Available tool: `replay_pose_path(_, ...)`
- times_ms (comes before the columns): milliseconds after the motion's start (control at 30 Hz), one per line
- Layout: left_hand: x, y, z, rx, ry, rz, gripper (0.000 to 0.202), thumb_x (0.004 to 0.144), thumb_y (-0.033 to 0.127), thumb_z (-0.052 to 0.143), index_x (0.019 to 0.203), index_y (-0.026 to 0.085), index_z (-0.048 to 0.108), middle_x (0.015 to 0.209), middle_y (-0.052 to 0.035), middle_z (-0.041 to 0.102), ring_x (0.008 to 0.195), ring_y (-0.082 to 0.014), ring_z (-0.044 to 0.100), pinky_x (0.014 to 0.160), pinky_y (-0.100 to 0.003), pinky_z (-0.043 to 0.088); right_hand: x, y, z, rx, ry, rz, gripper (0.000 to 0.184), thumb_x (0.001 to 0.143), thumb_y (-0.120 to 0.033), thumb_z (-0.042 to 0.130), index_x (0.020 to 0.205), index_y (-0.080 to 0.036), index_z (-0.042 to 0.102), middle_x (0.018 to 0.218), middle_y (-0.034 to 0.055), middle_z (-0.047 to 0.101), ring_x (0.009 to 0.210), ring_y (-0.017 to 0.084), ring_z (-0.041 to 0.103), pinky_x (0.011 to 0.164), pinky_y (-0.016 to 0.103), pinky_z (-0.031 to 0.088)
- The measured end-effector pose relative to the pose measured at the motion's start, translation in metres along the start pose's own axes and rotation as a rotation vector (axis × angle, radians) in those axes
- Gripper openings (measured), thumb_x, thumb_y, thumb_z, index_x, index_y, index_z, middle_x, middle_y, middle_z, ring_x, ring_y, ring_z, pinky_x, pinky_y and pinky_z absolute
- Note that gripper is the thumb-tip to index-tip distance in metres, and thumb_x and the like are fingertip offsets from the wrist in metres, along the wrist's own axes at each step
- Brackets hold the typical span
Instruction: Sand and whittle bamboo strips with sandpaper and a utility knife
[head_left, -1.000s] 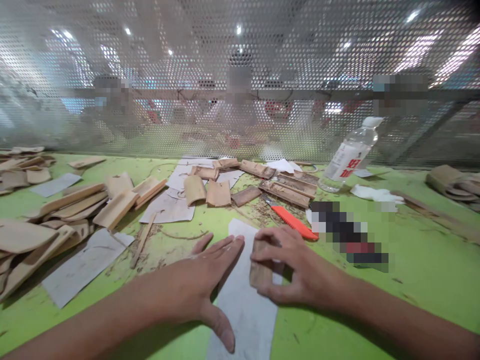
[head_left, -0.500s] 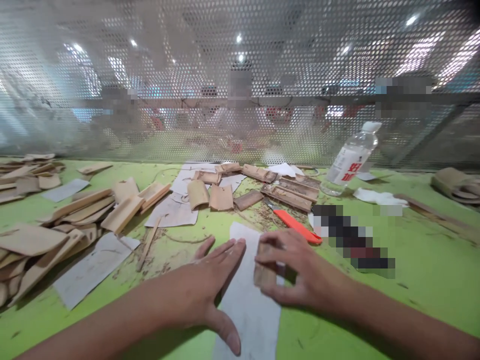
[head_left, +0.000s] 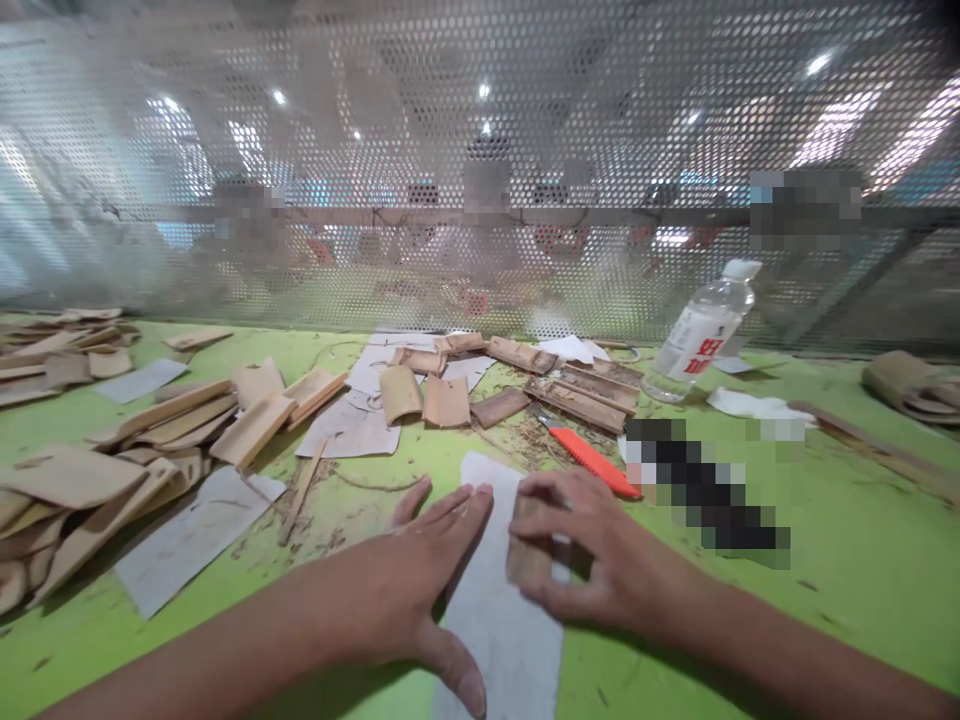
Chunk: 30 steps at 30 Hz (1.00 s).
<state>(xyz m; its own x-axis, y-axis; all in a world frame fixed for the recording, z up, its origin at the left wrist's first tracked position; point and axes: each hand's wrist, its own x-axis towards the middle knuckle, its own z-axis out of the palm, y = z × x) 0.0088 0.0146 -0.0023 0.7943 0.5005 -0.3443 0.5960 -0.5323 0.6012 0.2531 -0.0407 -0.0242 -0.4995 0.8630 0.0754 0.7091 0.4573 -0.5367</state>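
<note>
A long strip of pale paper point(head_left: 499, 625) lies on the green tabletop in front of me. My left hand point(head_left: 424, 560) rests flat across its left side, fingers spread and thumb apart. On the strip's right side, my right hand point(head_left: 589, 545) grips a small brown bamboo piece point(head_left: 529, 560) between thumb and fingers. The piece is slightly blurred and partly covered by the fingers; it sits at the paper's surface. Just beyond my right hand lies an orange utility knife point(head_left: 592, 460) with its blade out, pointing away to the left.
Curved bamboo pieces point(head_left: 67, 485) are heaped at left. More bamboo pieces point(head_left: 446, 400) lie beyond my hands among paper sheets and shavings. A water bottle point(head_left: 697, 340) stands at back right, near crumpled tissue point(head_left: 750, 405). Behind rises a perforated metal screen point(head_left: 480, 270).
The whole view has shifted slightly, the background sitting a little lower. Both hands keep nearly the same place and pose, the bamboo piece still in my right fingers.
</note>
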Motion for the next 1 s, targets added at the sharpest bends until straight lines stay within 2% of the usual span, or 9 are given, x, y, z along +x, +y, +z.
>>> replay_pose_path(33,0.0,0.001,0.0,-0.001,0.005,-0.007,0.141,0.065,0.083,0.077,0.166,0.016,0.004,0.167,-0.0201,0.005,0.153,-0.0427,-0.003,0.123,-0.065,0.003,0.0,0.0,0.0,-0.015,0.021,0.03,0.033,0.08,-0.037,0.076,0.111,-0.024,0.075,0.134,0.0136,0.057,0.121,0.035,0.05,0.103,0.055,0.041)
replay_pose_path(133,-0.001,0.004,-0.002,0.012,-0.014,-0.016,0.138,0.069,0.083,0.074,0.166,0.015,0.004,0.166,-0.0205,0.003,0.154,-0.0411,-0.002,0.123,-0.064,0.001,-0.001,0.0,0.002,0.035,-0.1,-0.137,0.034,0.076,-0.04,0.081,0.107,-0.027,0.077,0.129,0.0101,0.059,0.118,0.033,0.052,0.102,0.049,0.043)
replay_pose_path(300,0.0,0.005,-0.003,0.036,-0.025,-0.046,0.143,0.066,0.084,0.075,0.165,0.013,0.001,0.166,-0.0199,0.001,0.154,-0.0412,-0.006,0.123,-0.065,0.001,-0.002,0.002,0.001,-0.006,0.05,0.024,0.032,0.08,-0.035,0.075,0.109,-0.024,0.076,0.131,0.0134,0.058,0.119,0.034,0.051,0.103,0.054,0.042)
replay_pose_path(400,-0.001,0.004,-0.002,0.047,-0.031,-0.035,0.138,0.069,0.084,0.072,0.166,0.013,0.003,0.166,-0.019,0.002,0.154,-0.0398,-0.005,0.124,-0.063,0.002,-0.003,0.001,0.002,0.051,-0.078,-0.129,0.035,0.074,-0.038,0.082,0.107,-0.028,0.077,0.13,0.0094,0.059,0.121,0.033,0.05,0.103,0.05,0.042)
replay_pose_path(533,-0.001,0.004,-0.002,0.06,-0.029,-0.041,0.14,0.068,0.085,0.073,0.166,0.015,0.001,0.166,-0.0195,0.001,0.154,-0.0405,-0.005,0.124,-0.064,0.003,-0.004,0.001,0.003,-0.009,0.032,0.015,0.031,0.08,-0.037,0.076,0.108,-0.024,0.076,0.129,0.0129,0.059,0.118,0.033,0.051,0.102,0.053,0.043)
replay_pose_path(667,-0.001,0.004,-0.002,0.077,-0.064,-0.052,0.14,0.069,0.085,0.071,0.165,0.013,0.0,0.166,-0.0192,0.0,0.154,-0.0385,-0.005,0.124,-0.061,0.004,-0.004,-0.001,0.001,0.058,-0.091,-0.125,0.038,0.073,-0.042,0.083,0.108,-0.028,0.077,0.128,0.0099,0.06,0.118,0.033,0.051,0.102,0.05,0.044)
replay_pose_path(800,-0.002,0.004,0.0,0.08,-0.039,-0.08,0.142,0.068,0.085,0.071,0.165,0.012,-0.001,0.167,-0.0192,-0.001,0.154,-0.0385,-0.007,0.125,-0.06,0.002,-0.004,-0.004,-0.001,-0.01,0.06,0.065,0.029,0.08,-0.035,0.073,0.107,-0.024,0.076,0.128,0.0137,0.059,0.117,0.034,0.052,0.101,0.054,0.044)
replay_pose_path(933,-0.002,0.004,0.001,0.069,-0.025,-0.015,0.134,0.074,0.083,0.069,0.166,0.016,0.0,0.166,-0.0195,0.0,0.156,-0.037,-0.001,0.124,-0.061,0.001,-0.005,-0.001,0.001,0.041,-0.058,-0.109,0.036,0.072,-0.039,0.081,0.106,-0.028,0.077,0.129,0.0101,0.06,0.12,0.035,0.051,0.104,0.053,0.043)
replay_pose_path(1000,-0.002,0.004,0.0,0.063,-0.011,0.01,0.132,0.074,0.082,0.07,0.166,0.017,0.001,0.167,-0.019,0.002,0.156,-0.0374,0.001,0.124,-0.061,0.0,-0.003,0.008,-0.001,0.001,0.013,0.0,0.035,0.076,-0.04,0.077,0.109,-0.025,0.076,0.133,0.0128,0.058,0.123,0.037,0.05,0.106,0.058,0.04)
